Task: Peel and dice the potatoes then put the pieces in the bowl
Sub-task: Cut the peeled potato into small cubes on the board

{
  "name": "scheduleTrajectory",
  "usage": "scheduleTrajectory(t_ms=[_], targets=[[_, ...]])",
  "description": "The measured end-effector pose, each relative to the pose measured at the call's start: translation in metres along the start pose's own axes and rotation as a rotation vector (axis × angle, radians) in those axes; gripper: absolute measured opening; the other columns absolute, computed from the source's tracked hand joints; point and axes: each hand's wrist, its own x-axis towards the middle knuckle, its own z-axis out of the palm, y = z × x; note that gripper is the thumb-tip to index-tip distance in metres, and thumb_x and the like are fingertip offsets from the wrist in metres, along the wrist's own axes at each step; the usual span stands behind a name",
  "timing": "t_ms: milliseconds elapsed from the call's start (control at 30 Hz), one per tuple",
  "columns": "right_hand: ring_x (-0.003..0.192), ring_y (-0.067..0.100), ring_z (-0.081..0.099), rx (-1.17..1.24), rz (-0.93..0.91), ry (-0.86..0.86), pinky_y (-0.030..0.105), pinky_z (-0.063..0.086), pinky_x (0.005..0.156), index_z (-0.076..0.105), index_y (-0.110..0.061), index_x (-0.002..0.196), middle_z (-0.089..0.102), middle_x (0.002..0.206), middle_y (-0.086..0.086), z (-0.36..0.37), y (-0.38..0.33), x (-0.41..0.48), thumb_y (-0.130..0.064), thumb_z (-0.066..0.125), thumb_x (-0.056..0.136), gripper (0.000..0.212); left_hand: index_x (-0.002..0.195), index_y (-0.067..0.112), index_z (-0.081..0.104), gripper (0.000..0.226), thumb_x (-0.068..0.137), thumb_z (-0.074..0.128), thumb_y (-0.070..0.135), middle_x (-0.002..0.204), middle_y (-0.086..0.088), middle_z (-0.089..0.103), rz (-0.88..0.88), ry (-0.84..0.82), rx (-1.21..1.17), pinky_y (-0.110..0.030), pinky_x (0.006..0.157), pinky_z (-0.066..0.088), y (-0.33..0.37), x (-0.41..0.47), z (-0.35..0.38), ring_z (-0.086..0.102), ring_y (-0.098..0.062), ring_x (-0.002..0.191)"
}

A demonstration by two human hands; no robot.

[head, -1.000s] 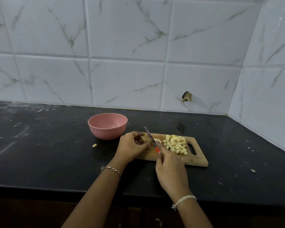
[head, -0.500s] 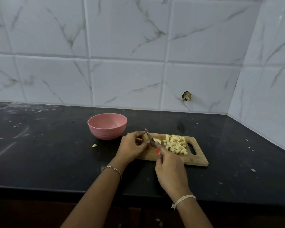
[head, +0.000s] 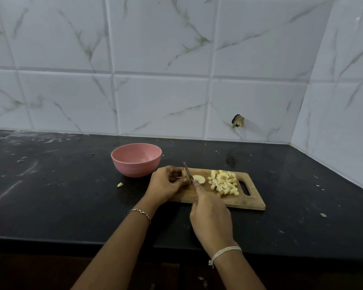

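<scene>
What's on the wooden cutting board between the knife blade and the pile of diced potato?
A single round, pale potato slice lies flat there on the wooden cutting board, as the head view shows.

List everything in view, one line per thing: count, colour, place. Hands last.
bowl: one, pink, on the counter left of the board
cutting board: one, light wood, on the counter, handle slot at its right end
diced potato: one pile, pale yellow, right half of the board
potato slice: one, pale yellow, flat on the board just right of the blade
potato piece: one, pale yellow, held at the board's left end
knife: one, grey blade, between piece and slice
stray potato bit: one, pale, on the counter left of the board
counter: one, black, smudged
wall tiles: many, white marbled, behind
left hand: holds the potato piece; bracelet on wrist
right hand: grips the knife; white thread on wrist
</scene>
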Motion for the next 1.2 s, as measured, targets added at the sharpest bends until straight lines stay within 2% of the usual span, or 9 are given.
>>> scheduleTrajectory(t_ms=[167, 300, 567, 767, 900, 1033, 1200], targets=[[0.093, 0.011, 0.054, -0.072, -0.031, -0.04, 0.023, 0.04, 0.073, 0.017, -0.026, 0.155, 0.057, 0.106, -0.002, 0.002, -0.007, 0.009, -0.018, 0.045, 0.1, 0.062, 0.114, 0.012, 0.068, 0.034, 0.081, 0.077, 0.007, 0.093, 0.008, 0.07, -0.008, 0.001, -0.023, -0.007, 0.077, 0.05, -0.001, 0.001, 0.002, 0.066, 0.0, 0.088], [0.095, 0.012, 0.056, -0.072, -0.033, -0.071, 0.025, 0.046, 0.076, 0.022, -0.025, 0.154, 0.058, 0.105, -0.002, -0.001, -0.006, 0.014, -0.017, 0.047, 0.099, 0.061, 0.115, 0.01, 0.068, 0.035, 0.081, 0.077, 0.007, 0.102, -0.001, 0.073, 0.004, 0.02, -0.021, -0.012, 0.083, 0.052, -0.004, 0.002, 0.005, 0.068, -0.004, 0.092], [0.104, 0.016, 0.057, -0.12, -0.043, -0.148, 0.029, 0.048, 0.084, 0.023, -0.025, 0.153, 0.06, 0.112, 0.001, -0.009, -0.006, 0.01, -0.017, 0.049, 0.099, 0.061, 0.118, 0.008, 0.065, 0.036, 0.083, 0.076, 0.009, 0.108, -0.003, 0.071, -0.013, -0.002, -0.003, -0.004, 0.071, 0.049, -0.003, 0.004, 0.002, 0.063, -0.001, 0.087], [0.106, 0.018, 0.058, -0.124, -0.033, -0.185, 0.029, 0.05, 0.082, 0.041, -0.023, 0.145, 0.062, 0.114, 0.002, -0.013, -0.013, 0.02, -0.012, 0.05, 0.096, 0.051, 0.118, 0.006, 0.065, 0.035, 0.084, 0.075, 0.007, 0.105, -0.001, 0.07, -0.007, 0.012, 0.009, 0.0, 0.068, 0.046, -0.002, 0.003, 0.003, 0.062, -0.002, 0.086], [0.109, 0.021, 0.058, -0.257, -0.067, -0.246, 0.031, 0.047, 0.084, 0.038, -0.018, 0.145, 0.06, 0.121, 0.005, -0.019, -0.016, 0.018, -0.009, 0.051, 0.096, 0.051, 0.119, 0.009, 0.065, 0.038, 0.083, 0.076, 0.011, 0.109, -0.002, 0.071, -0.01, 0.035, 0.02, -0.006, 0.074, 0.049, -0.004, 0.003, 0.004, 0.064, -0.005, 0.093], [0.11, 0.021, 0.058, -0.335, -0.099, -0.267, 0.032, 0.047, 0.084, 0.036, -0.015, 0.145, 0.06, 0.122, 0.006, -0.022, -0.017, 0.014, -0.01, 0.051, 0.097, 0.05, 0.115, 0.013, 0.066, 0.035, 0.082, 0.078, 0.015, 0.098, 0.008, 0.067, -0.007, 0.04, 0.018, -0.005, 0.072, 0.046, -0.004, 0.001, 0.003, 0.065, -0.005, 0.094], [0.113, 0.021, 0.056, -0.373, -0.079, -0.345, 0.032, 0.046, 0.086, 0.038, -0.017, 0.142, 0.057, 0.123, 0.005, -0.037, -0.016, 0.003, -0.018, 0.059, 0.095, 0.052, 0.115, 0.012, 0.066, 0.036, 0.081, 0.078, 0.015, 0.1, 0.006, 0.067, -0.02, 0.053, 0.005, -0.016, 0.085, 0.049, -0.004, 0.002, 0.003, 0.065, -0.009, 0.102]])
